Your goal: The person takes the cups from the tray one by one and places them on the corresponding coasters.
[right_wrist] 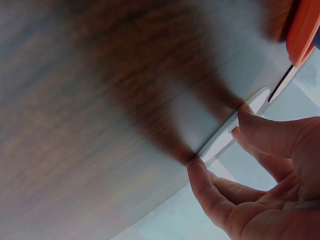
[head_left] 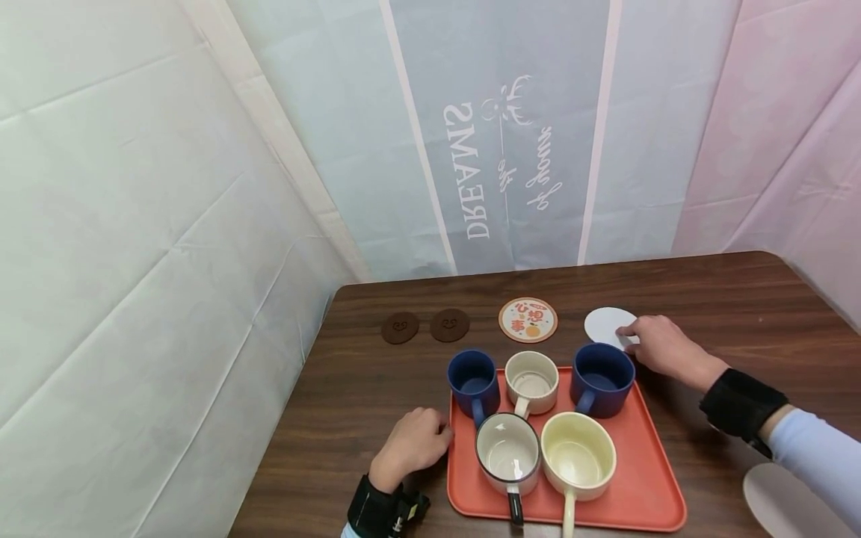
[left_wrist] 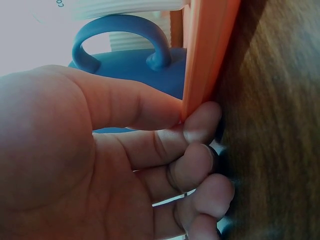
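At the back right of the table my right hand holds a round white coaster by its edge. In the right wrist view, thumb and fingers sit at separate spots along the coaster's rim, and the disc lies flat at the tabletop. My left hand rests on the table beside an orange-red tray, fingers loosely bent. Its thumb and index fingertips are right at the tray's edge. The tray carries two blue mugs, a small cream mug, a black-rimmed white mug and a pale yellow mug.
Along the back lie two brown smiley coasters and a round coaster with orange lettering. Under the right forearm, at the front right, is another white disc. Cloth curtains hang behind the wooden table and at its left.
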